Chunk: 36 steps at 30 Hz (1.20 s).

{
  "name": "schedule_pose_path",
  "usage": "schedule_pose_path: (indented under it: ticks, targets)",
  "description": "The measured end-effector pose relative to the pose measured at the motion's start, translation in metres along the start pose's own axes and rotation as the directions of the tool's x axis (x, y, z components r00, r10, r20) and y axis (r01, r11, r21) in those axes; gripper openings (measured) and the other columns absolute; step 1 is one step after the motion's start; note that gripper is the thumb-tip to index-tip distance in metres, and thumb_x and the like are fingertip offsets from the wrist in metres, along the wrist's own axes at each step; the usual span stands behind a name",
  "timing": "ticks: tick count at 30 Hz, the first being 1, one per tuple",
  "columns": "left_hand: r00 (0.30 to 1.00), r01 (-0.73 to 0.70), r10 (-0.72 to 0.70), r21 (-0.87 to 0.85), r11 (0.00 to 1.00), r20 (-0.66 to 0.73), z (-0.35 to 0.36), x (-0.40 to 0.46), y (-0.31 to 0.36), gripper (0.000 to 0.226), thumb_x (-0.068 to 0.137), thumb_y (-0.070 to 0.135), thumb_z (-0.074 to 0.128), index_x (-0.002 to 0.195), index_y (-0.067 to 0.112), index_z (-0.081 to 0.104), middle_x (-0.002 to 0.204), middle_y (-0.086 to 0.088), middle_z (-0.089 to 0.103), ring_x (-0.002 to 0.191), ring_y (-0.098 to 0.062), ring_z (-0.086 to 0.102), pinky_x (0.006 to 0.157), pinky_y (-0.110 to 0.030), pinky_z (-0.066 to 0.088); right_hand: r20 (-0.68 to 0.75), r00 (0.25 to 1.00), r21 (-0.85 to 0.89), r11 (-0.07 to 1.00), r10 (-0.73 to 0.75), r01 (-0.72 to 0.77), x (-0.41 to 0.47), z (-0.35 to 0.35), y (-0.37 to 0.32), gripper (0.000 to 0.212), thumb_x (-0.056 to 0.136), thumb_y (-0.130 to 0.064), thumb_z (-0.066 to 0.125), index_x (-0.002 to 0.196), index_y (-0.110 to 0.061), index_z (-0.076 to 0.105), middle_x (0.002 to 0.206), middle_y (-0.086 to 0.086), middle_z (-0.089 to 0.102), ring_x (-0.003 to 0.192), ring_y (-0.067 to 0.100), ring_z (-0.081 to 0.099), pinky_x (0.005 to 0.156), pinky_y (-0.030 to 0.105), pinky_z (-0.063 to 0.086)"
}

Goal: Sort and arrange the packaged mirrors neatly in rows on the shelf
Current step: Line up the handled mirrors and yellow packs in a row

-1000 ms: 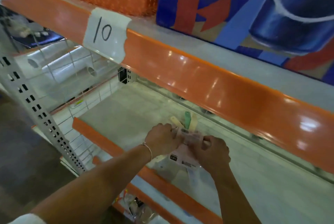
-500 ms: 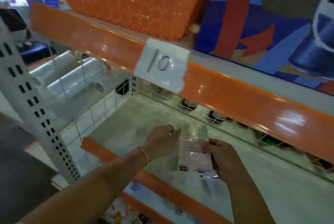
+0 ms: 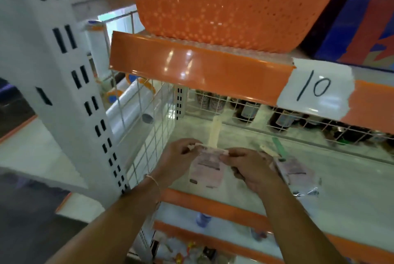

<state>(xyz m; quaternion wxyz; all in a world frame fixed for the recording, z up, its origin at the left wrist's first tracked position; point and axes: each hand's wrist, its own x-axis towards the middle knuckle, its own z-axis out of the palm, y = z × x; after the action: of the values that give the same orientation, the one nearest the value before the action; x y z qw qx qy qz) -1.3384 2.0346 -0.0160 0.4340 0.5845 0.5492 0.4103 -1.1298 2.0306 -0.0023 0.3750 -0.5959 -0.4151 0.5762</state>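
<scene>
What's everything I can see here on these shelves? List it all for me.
packaged mirror: one, pink card, cream handle, held over the shelf near the wire divider
second packaged mirror: one, pink card, lying on the shelf at right
shelf: pale, orange front edge
wire divider: white, left of shelf
orange basket: one, shelf above
paper label: white, "10"
bottles: several, dark, behind rear wire
left hand: pinches packet's top
right hand: pinches packet's top
</scene>
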Motion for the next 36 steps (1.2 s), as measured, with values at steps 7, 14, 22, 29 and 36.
schedule_pose_path:
  ticks: [7,14,22,29,36]
  targets:
    - [0.982,0.164,-0.188,-0.545,0.822,0.012,0.008,0.004,-0.008,0.028,0.100,0.036,0.049,0.108,0.015,0.065,0.084,-0.014,0.065,0.060,-0.025,0.059,0.050,-0.034,0.049,-0.157,0.953,0.099,0.956,-0.260,0.277,-0.005,0.009,0.012,0.024,0.074,0.009,0.075,0.084,-0.014,0.076,0.087,-0.001,0.076,0.078,0.007,0.070,0.068,0.017,0.054]
    - [0.996,-0.092,0.084,0.345,0.934,0.037,0.020,0.000,-0.030,0.018,0.092,0.032,0.058,0.105,0.021,0.063,0.090,0.008,0.059,0.086,-0.012,0.060,0.071,-0.016,0.041,-0.118,0.757,-0.600,0.654,-0.643,0.461,0.022,0.015,0.066,0.031,0.067,0.011,0.075,0.082,-0.016,0.079,0.104,-0.012,0.069,0.096,-0.008,0.061,0.083,0.001,0.043]
    - [0.960,-0.281,0.183,0.735,0.618,0.213,0.033,-0.002,-0.060,0.070,0.095,0.055,0.019,0.146,0.011,0.039,0.148,-0.011,0.043,0.148,-0.028,0.016,0.122,-0.043,0.009,0.046,0.655,-0.739,0.415,-0.754,0.530,0.036,0.017,0.075,0.032,0.061,0.009,0.067,0.086,-0.009,0.077,0.101,0.007,0.075,0.092,0.015,0.064,0.087,0.013,0.045]
    - [0.955,-0.297,0.194,0.771,0.563,0.226,0.034,-0.002,-0.063,0.076,0.092,0.062,0.018,0.146,0.011,0.037,0.155,-0.009,0.032,0.150,-0.027,0.004,0.121,-0.047,0.011,-0.014,0.704,-0.772,0.456,-0.710,0.444,0.030,0.026,0.081,0.040,0.073,-0.026,0.048,0.094,-0.011,0.078,0.107,0.005,0.074,0.093,0.027,0.066,0.089,0.026,0.046]
    - [0.949,-0.315,0.175,0.791,0.525,0.261,0.033,-0.002,-0.063,0.077,0.090,0.062,0.021,0.151,0.015,0.027,0.161,-0.004,0.017,0.150,-0.024,-0.007,0.121,-0.049,0.005,0.012,0.678,-0.795,0.404,-0.735,0.453,0.033,0.028,0.088,0.034,0.067,-0.006,0.054,0.090,-0.010,0.079,0.102,0.006,0.075,0.095,0.024,0.064,0.092,0.022,0.044]
